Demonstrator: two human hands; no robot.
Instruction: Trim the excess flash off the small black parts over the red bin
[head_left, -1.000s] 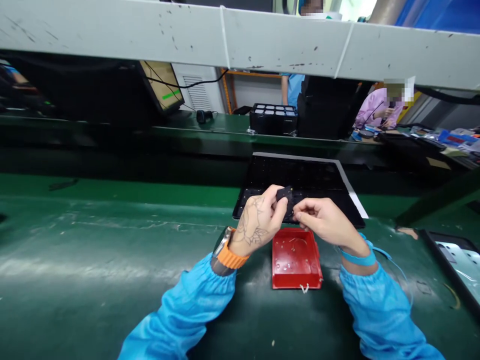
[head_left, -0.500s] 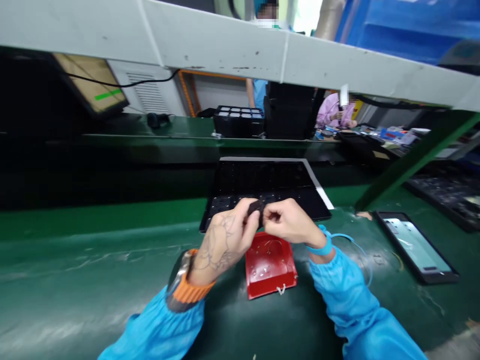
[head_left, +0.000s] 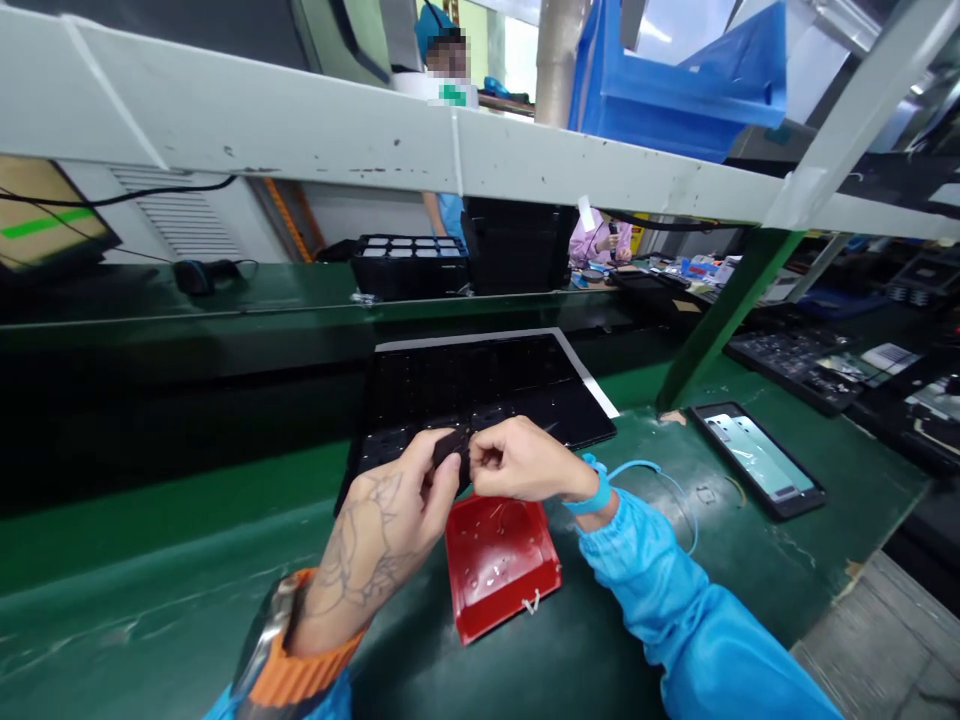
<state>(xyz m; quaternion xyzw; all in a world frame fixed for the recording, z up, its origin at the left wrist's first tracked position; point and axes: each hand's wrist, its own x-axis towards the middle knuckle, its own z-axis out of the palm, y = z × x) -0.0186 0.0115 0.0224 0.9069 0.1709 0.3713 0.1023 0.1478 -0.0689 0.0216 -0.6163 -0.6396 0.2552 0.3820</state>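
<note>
My left hand (head_left: 394, 515) is closed, pinching a small black part (head_left: 451, 448) between thumb and fingers. Right beside it, my right hand (head_left: 525, 460) is curled with its fingertips at the part's right edge; whatever those fingers pinch is too small to make out. Below both hands sits a red tray (head_left: 506, 575) with several tiny bits inside and small white strands at its front rim. Behind the hands lies a flat black tray (head_left: 480, 380) with rows of small glossy spots, a white border showing along its far and right sides.
A phone-like device (head_left: 757, 455) with a lit screen lies at right, near a green post (head_left: 724, 325). A blue cord (head_left: 675, 480) runs from my right wrist band. Overhead crosses a white beam (head_left: 337, 140), with a blue bin (head_left: 675, 100) above it. Two people are beyond the bench.
The view has turned to the right, so the bench things appear further left. Both hands stay together at the black part above the red tray.
</note>
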